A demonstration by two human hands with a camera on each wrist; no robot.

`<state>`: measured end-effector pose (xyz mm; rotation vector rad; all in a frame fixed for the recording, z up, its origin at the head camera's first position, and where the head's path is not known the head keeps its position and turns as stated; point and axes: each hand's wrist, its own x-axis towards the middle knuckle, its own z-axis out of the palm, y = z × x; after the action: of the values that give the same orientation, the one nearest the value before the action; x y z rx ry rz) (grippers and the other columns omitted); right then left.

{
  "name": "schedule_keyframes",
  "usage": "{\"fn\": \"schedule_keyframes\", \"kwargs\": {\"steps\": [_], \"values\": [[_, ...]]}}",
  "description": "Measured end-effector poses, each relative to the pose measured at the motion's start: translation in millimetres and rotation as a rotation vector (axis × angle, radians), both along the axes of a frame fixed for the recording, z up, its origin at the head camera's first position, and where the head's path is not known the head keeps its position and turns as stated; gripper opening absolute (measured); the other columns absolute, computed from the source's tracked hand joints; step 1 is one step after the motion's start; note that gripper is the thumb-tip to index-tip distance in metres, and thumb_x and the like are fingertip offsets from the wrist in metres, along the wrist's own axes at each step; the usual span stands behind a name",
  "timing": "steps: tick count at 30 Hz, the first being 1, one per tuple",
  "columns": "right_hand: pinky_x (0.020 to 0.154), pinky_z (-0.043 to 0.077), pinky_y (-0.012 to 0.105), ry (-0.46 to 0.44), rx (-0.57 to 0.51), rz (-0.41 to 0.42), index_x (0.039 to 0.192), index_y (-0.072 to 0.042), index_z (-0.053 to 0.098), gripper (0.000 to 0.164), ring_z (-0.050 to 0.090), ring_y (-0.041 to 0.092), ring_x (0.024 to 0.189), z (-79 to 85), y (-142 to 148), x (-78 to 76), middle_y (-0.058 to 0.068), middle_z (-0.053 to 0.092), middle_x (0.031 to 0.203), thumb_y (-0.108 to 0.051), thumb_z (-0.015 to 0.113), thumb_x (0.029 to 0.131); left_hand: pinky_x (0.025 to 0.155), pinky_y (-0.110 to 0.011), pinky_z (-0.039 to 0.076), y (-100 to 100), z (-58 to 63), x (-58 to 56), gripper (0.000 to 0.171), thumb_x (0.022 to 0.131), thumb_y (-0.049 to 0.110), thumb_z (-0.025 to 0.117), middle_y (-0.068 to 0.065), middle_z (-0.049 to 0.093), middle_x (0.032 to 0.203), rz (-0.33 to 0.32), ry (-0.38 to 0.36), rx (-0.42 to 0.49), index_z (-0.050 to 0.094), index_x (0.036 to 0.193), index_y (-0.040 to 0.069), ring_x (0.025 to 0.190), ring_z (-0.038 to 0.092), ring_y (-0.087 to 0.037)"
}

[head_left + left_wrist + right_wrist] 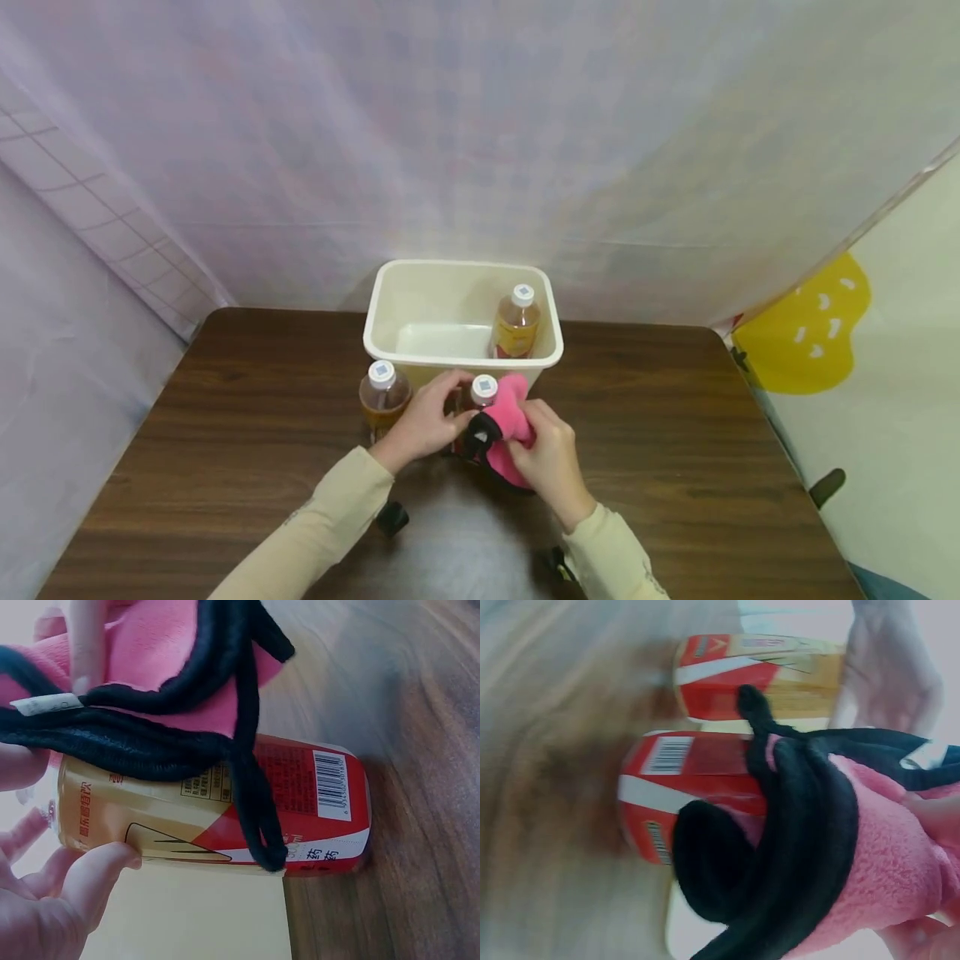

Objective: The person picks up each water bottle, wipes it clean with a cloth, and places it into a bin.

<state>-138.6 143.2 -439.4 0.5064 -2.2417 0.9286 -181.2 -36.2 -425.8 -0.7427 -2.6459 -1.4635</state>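
Note:
Just in front of the bin stands a drink bottle (169,817) with a white cap and a red and gold label. My left hand (427,418) holds its upper part, thumb on the label in the left wrist view. My right hand (553,458) pinches a pink cloth (510,417) with black trim and a black loop against the bottle's near right side. The cloth covers part of the label. A second drink bottle (384,398) stands to the left, beside my left wrist.
A cream plastic bin (450,267) stands at the table's back edge, with a similar bottle (517,329) upright in its right end. A hanging curtain (480,167) is behind it. Below my left sleeve, a small black object (392,517) shows on the wooden table (675,433).

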Motion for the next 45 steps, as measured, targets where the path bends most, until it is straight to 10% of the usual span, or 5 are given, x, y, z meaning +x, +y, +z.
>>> {"fn": "schedule_keyframes", "kwargs": {"steps": [18,35,45], "values": [[0.048,0.040,0.019,-0.165,-0.027,-0.084,0.064,-0.007,0.056,0.031,0.045,0.007,0.054,-78.6,5.9,12.8,-0.002,0.052,0.061,0.013,0.068,0.043,0.086,-0.041,0.046,1.3,2.7,6.9,0.040,0.079,0.013,0.069,-0.011,0.057,0.112,-0.032,-0.029,-0.012,0.053,0.115,0.004,0.102,0.054,-0.024],[0.052,0.045,0.025,-0.115,-0.004,-0.091,0.067,-0.005,0.060,0.030,0.053,0.012,0.055,-82.4,7.1,0.0,0.002,0.058,0.063,0.008,0.075,0.045,0.077,-0.036,0.047,18.7,-9.2,0.5,0.054,0.070,0.040,0.075,-0.005,0.058,0.101,0.163,0.160,-0.112,0.053,0.110,0.011,0.092,0.055,-0.019],[0.058,0.049,0.025,-0.079,-0.015,-0.058,0.076,-0.003,0.066,0.035,0.061,0.015,0.063,-55.0,15.4,8.6,0.004,0.065,0.071,0.009,0.077,0.046,0.083,-0.037,0.047,7.4,-4.7,-0.2,0.052,0.066,0.031,0.080,-0.007,0.058,0.105,0.092,0.074,-0.065,0.054,0.106,0.008,0.098,0.055,-0.022]]}}
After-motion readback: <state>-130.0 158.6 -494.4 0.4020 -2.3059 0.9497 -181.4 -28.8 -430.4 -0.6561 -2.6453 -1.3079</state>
